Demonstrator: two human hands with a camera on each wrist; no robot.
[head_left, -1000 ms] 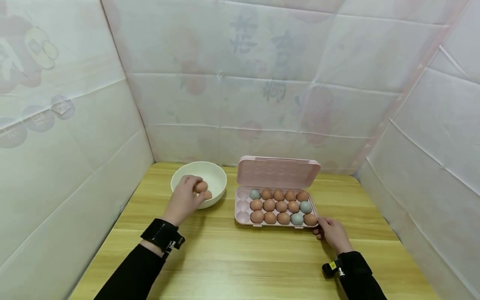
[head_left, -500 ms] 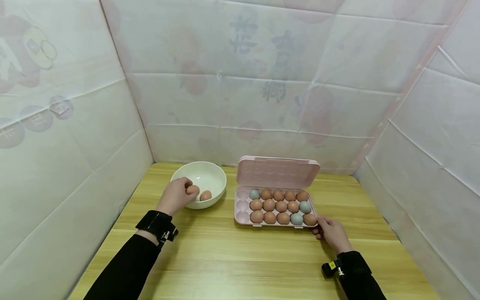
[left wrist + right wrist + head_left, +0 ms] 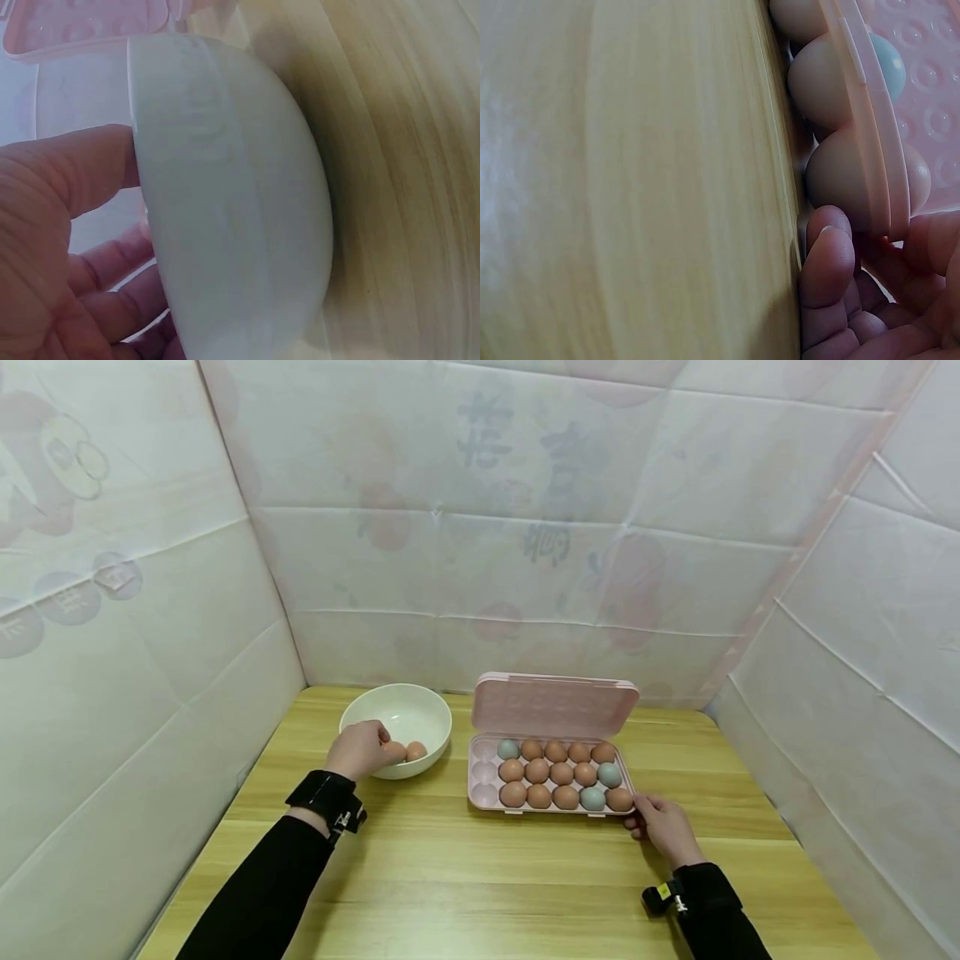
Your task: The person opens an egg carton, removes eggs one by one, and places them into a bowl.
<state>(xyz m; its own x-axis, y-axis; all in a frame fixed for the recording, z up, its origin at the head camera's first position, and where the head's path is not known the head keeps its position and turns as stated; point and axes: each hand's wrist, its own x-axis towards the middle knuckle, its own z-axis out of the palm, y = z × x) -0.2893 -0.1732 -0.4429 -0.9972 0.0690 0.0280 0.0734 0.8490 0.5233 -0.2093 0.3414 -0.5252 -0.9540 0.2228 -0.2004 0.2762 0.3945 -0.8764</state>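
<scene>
My left hand (image 3: pixel 358 749) reaches over the near left rim of a white bowl (image 3: pixel 427 710), its fingers on a brown egg (image 3: pixel 394 752) low inside. Another brown egg (image 3: pixel 416 750) lies against it. From the left wrist, the bowl's wall (image 3: pixel 232 195) hides the eggs, and the thumb (image 3: pixel 90 165) and fingers go in past the rim. To the right stands a pink egg box (image 3: pixel 483 795) with its lid raised, holding brown and pale blue-green eggs. My right hand (image 3: pixel 666 828) pinches the box's front right corner; the thumb (image 3: pixel 934 240) and fingers meet there in the right wrist view.
The raised lid (image 3: pixel 555 706) leans back close to the papered rear wall (image 3: pixel 525 568). Side walls enclose the wooden table (image 3: pixel 480 877) at left and right. The box's left column has bare egg cups (image 3: pixel 484 749).
My left hand, with the egg, shifts left, then right and lower into the bowl, bringing that egg next to the other one. The right hand and egg box stay put.
</scene>
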